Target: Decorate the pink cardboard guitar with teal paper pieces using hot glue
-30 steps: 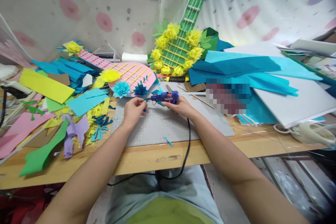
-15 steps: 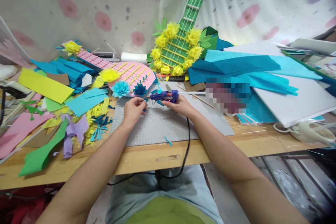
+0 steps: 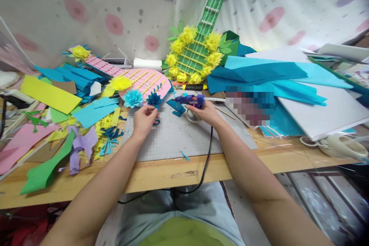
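My right hand [image 3: 206, 115] is wrapped round a blue hot glue gun [image 3: 190, 100], nozzle toward the left, a white glue stick poking out of its back. My left hand [image 3: 145, 122] pinches a small curled strip of dark blue paper [image 3: 156, 122] over the grey cutting mat [image 3: 161, 144]. Just beyond those fingers, a dark blue paper flower [image 3: 154, 99] and a light blue one [image 3: 133, 98] sit on a pink paper guitar [image 3: 150, 80]. Dark blue paper pieces [image 3: 175, 107] lie between my hands. Pale scissor handles [image 3: 192, 116] show beneath the glue gun.
A green paper guitar [image 3: 191, 57] with yellow flowers leans at the back. Coloured paper and yellow scraps [image 3: 108, 125] crowd the left. Blue sheets [image 3: 259, 71] and white boards [image 3: 325, 107] lie right. The glue gun's black cord [image 3: 208, 153] hangs over the table edge.
My right hand has drawn the glue gun to the right, away from my left hand, uncovering the dark blue pieces and scissor handles. My left hand has shifted slightly left, still pinching the strip.
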Available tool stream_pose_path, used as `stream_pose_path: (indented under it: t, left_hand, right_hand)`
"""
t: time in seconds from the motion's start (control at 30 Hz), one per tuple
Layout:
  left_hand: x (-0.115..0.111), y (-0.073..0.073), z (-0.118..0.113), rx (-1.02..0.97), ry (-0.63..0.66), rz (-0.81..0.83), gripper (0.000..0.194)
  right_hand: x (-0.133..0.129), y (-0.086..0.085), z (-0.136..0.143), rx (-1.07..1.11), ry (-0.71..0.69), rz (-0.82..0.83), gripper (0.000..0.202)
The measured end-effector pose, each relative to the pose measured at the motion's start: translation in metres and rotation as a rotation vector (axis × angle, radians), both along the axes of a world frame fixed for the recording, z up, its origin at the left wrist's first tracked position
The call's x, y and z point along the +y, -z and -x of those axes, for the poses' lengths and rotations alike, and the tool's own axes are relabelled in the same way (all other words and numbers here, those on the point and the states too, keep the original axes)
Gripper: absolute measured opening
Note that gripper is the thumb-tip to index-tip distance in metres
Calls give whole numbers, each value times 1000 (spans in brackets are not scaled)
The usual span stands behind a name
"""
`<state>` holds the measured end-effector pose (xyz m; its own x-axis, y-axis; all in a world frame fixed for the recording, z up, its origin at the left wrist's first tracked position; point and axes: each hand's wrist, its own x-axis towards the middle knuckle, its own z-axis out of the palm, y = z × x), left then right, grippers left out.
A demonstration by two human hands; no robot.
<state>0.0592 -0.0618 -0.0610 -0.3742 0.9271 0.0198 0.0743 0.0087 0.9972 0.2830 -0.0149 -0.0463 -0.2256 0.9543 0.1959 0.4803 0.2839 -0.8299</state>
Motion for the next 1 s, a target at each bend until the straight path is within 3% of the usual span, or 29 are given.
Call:
stream_pose_path:
  t: [0.17, 0.4, 0.57, 0.77, 1.0]
  left_hand:
    - [3, -8, 10, -39, -74, -47, 21]
    - [6, -16, 25, -61, -200, -68, 20]
    - [7, -15, 30, -78, -214, -75, 21]
    - [7, -18, 30, -108, -224, -114, 18]
    - [4, -27, 31, -120, -296, -286, 14]
  right_hand:
    - [27, 15, -23, 32, 249, -20, 52]
    - [47, 26, -32, -154, 357, 61, 52]
    - [39, 14, -30, -266, 386, 58, 52]
    - [16, -5, -38, -504, 372, -171, 36]
    - [-14, -33, -32, -726, 310, 51, 32]
